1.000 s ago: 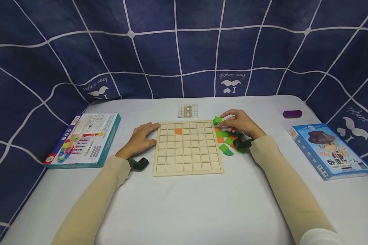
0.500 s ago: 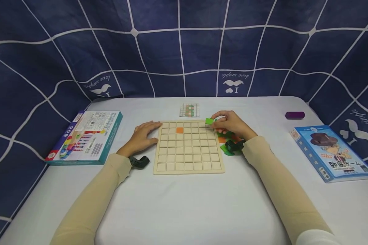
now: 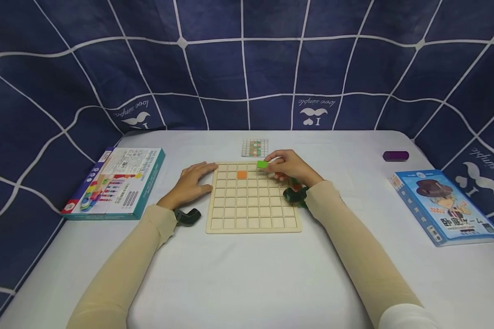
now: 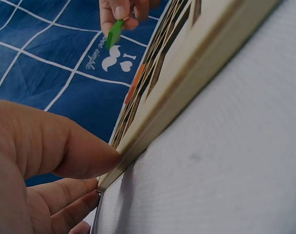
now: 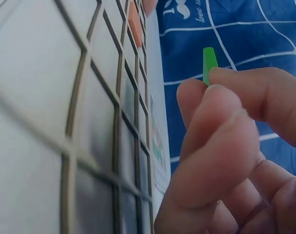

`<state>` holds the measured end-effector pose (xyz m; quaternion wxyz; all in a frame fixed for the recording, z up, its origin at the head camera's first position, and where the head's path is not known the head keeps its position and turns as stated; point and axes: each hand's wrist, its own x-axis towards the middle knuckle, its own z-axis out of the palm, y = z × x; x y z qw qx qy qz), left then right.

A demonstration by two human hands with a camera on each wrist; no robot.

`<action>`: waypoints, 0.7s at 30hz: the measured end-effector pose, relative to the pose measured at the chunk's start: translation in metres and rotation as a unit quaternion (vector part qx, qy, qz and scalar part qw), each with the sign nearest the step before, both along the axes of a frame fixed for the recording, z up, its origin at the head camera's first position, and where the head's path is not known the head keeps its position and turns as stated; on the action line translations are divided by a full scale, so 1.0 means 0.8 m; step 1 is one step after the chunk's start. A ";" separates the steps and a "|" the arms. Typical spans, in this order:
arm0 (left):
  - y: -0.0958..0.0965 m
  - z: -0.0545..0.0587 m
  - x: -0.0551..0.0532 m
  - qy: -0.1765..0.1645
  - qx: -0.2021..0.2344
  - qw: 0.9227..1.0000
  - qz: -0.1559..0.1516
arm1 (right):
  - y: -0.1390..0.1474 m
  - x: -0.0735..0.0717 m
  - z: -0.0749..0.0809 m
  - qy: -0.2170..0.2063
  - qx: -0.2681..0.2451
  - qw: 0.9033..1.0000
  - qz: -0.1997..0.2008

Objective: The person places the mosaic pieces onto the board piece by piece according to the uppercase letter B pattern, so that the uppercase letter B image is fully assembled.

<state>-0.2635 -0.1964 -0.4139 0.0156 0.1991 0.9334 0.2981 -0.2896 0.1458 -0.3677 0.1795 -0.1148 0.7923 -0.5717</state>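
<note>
A wooden grid board (image 3: 253, 212) lies in the middle of the white table, with one orange square tile (image 3: 241, 174) in a cell near its far left. My right hand (image 3: 290, 165) pinches a green tile (image 3: 261, 164) between thumb and fingertips over the board's far edge. In the left wrist view that green tile (image 4: 114, 34) hangs above the board's surface. My left hand (image 3: 190, 185) lies at the board's left edge, thumb and fingertips touching the rim, as the left wrist view shows. Loose green and orange tiles beside the board are mostly hidden by my right wrist.
Just beyond the board lies a small pattern card (image 3: 255, 148). A boxed game (image 3: 114, 183) is at the left, a blue box (image 3: 446, 205) at the right. Farther back on the right sits a purple oblong object (image 3: 396, 156). A dark grid-patterned cloth (image 3: 214, 68) rises behind the table.
My right hand has carried the green tile leftward from the loose pile to over the board's far edge. My left hand stays at the board's left edge.
</note>
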 end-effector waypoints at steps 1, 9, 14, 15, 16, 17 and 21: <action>0.000 0.000 0.000 0.000 -0.001 1.000 0.000 | -0.003 0.000 -0.001 0.000 0.000 1.000 0.001; 0.000 0.002 0.002 -0.004 0.003 1.000 0.003 | -0.026 -0.001 -0.008 -0.015 -0.024 1.000 0.000; 0.000 0.002 0.002 -0.004 0.003 1.000 0.003 | -0.035 -0.001 -0.013 -0.015 -0.018 1.000 0.004; 0.000 0.002 0.002 -0.004 0.003 1.000 0.003 | -0.036 -0.001 -0.013 -0.013 -0.013 1.000 0.005; 0.000 0.002 0.002 -0.005 0.003 1.000 0.003 | -0.037 0.000 -0.013 -0.010 -0.007 1.000 0.005; 0.000 0.002 0.002 -0.005 0.003 1.000 0.003 | -0.037 0.000 -0.013 -0.007 -0.002 1.000 0.004; 0.000 0.002 0.001 -0.004 0.003 1.000 0.002 | -0.037 0.000 -0.015 0.000 0.022 1.000 -0.004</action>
